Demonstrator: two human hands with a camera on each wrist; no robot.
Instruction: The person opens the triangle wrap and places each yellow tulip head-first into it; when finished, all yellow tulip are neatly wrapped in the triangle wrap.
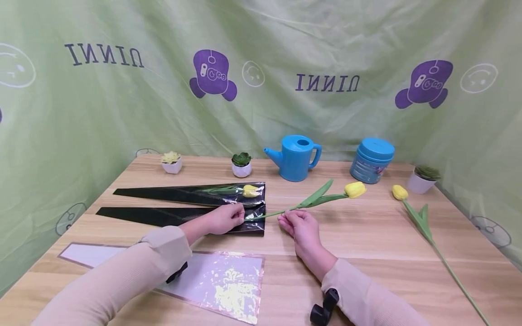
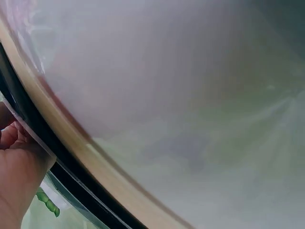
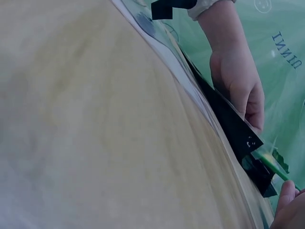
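Observation:
My right hand (image 1: 303, 231) pinches the green stem of a yellow tulip (image 1: 355, 189), whose bloom points right. The stem's left end reaches into the mouth of a black flower sleeve (image 1: 151, 216) with a clear front. My left hand (image 1: 224, 218) pinches the sleeve's film near that mouth; in the right wrist view the sleeve's edge (image 3: 228, 114) stands lifted under those fingers. Behind it lies a second black sleeve (image 1: 163, 194) with a yellow tulip (image 1: 250, 191) inside. The left wrist view shows only part of the left hand (image 2: 21, 167) at its left edge.
A white, pink-edged sleeve (image 1: 204, 276) lies in front, partly under the left forearm. Another yellow tulip (image 1: 424, 226) lies at the right. Along the back stand a blue watering can (image 1: 295, 158), a blue jar (image 1: 372, 160) and small potted plants (image 1: 241, 165).

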